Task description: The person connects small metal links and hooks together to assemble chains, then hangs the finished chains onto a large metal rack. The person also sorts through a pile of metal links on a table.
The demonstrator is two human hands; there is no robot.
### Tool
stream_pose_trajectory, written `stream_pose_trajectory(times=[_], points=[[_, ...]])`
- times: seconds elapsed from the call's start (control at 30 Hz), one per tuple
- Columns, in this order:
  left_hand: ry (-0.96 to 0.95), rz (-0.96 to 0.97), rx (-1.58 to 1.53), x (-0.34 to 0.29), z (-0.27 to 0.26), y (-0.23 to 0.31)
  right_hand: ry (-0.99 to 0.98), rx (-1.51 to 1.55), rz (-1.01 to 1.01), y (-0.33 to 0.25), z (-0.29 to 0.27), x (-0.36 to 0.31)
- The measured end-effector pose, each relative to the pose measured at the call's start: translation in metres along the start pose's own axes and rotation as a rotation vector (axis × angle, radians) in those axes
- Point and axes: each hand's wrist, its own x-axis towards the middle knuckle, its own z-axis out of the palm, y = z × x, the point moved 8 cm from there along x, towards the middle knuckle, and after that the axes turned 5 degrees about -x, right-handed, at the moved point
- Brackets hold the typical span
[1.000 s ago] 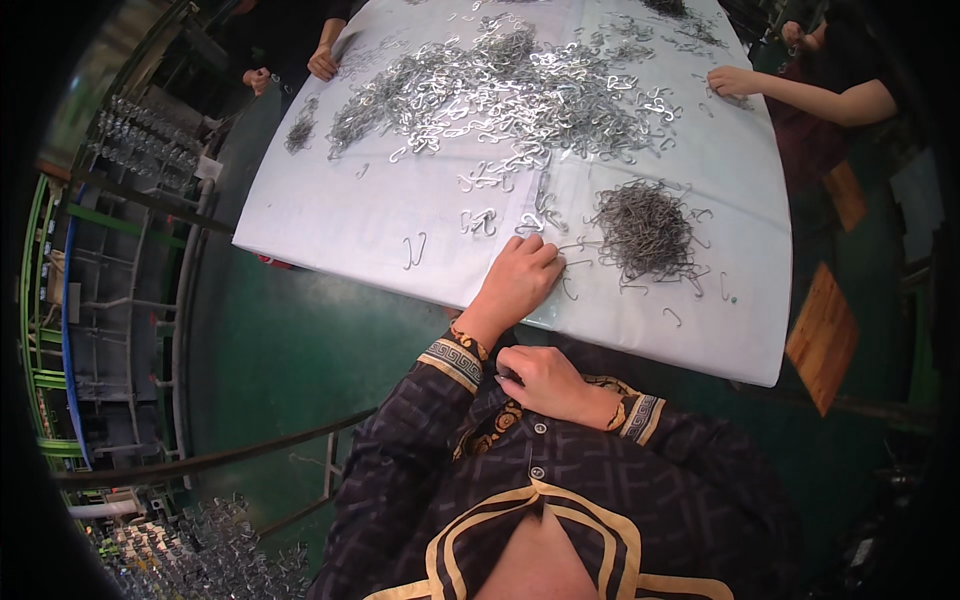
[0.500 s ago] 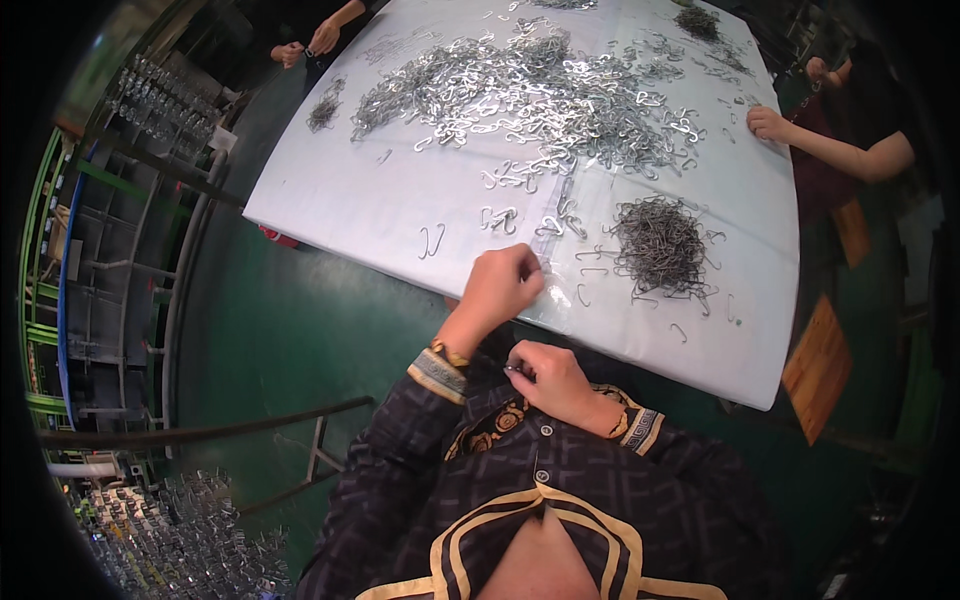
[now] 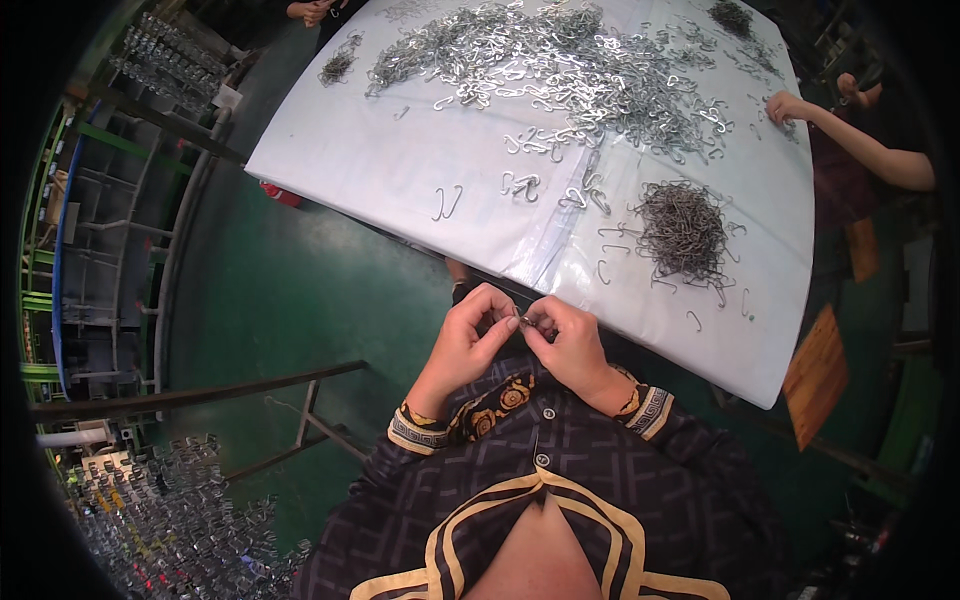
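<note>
My left hand (image 3: 468,348) and my right hand (image 3: 572,350) meet just in front of the table's near edge, fingertips almost touching. Both are closed in a pinch. A small shiny metal piece (image 3: 525,321) shows at the right fingertips; its exact shape is mostly hidden. What the left fingers pinch is too small to make out. Beyond my hands, a few silver metal hooks (image 3: 522,187) lie on the white-covered table (image 3: 340,165). To the right sits a heap of thin, dark bent wire pieces (image 3: 685,230), with several loose ones around it.
A wide heap of silver hooks (image 3: 560,70) covers the far middle of the table. At the right edge a co-worker's hand (image 3: 790,107) touches the table; another person's hand (image 3: 312,12) is at far left. A metal rail (image 3: 200,397) and racks of metal parts (image 3: 180,520) stand left.
My left hand has come back from over the table edge to meet my right hand, which has risen slightly. The table appears shifted a little upward in view. The co-worker's hand at right has moved.
</note>
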Motion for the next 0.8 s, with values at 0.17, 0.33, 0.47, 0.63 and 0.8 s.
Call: stream_pose_trajectory(times=[0.17,0.33,0.47,0.63,0.8], points=[[0.089,0.056,-0.078,-0.002,0.002,-0.005,0.006,-0.008,0.001,-0.002,-0.001,0.000],[0.050,0.031,0.052,-0.004,0.004,-0.001,0.008,-0.007,0.017,0.000,0.000,0.000],[0.097,0.028,0.028,-0.004,0.004,-0.004,-0.001,-0.010,0.008,0.000,0.002,-0.001],[0.153,0.103,-0.030,-0.005,0.007,0.008,0.014,0.044,-0.071,-0.004,-0.001,-0.002],[0.202,0.135,-0.126,-0.009,0.003,0.009,0.001,-0.173,-0.294,-0.014,-0.033,0.011]])
